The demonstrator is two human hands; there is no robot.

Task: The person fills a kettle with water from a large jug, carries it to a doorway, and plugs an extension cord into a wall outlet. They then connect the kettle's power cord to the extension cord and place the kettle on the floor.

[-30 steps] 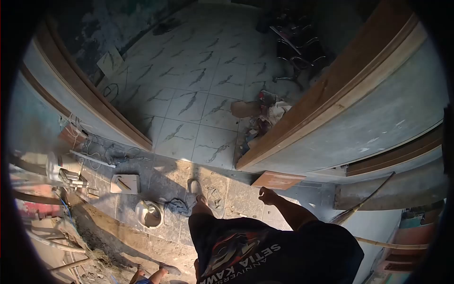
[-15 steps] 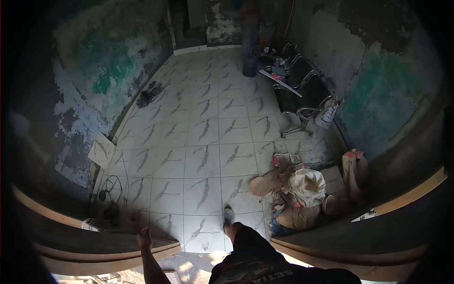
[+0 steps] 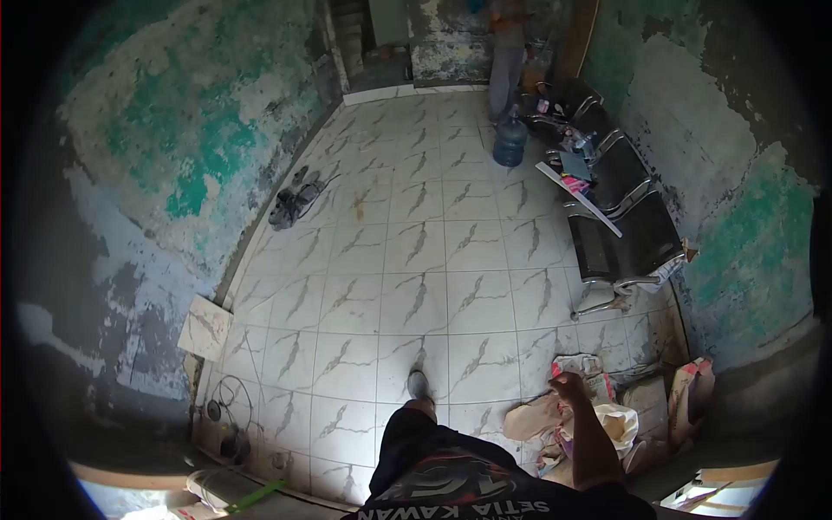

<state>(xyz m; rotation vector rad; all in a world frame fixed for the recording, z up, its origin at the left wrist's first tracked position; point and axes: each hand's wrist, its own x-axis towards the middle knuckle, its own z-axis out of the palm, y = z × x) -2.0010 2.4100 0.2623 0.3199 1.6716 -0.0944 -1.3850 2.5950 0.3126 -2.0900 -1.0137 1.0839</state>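
Note:
My right hand is in front of my body at the lower right, its fingers curled in, and I see nothing in them. Below it in the view lie crumpled brown paper sacks and an opened whitish sack; the hand appears over them without visibly gripping any. My left hand is out of view. One shoe of mine is forward on the marbled tile floor.
Black metal-framed chairs line the right wall, with a white strip lying across. Near a blue water jug stands a person. Dark shoes, a loose tile and coiled cable lie left.
My view has moved forward into the room, past the door edges. My left hand has left the view, and my right hand has come in. The far person shows more clearly.

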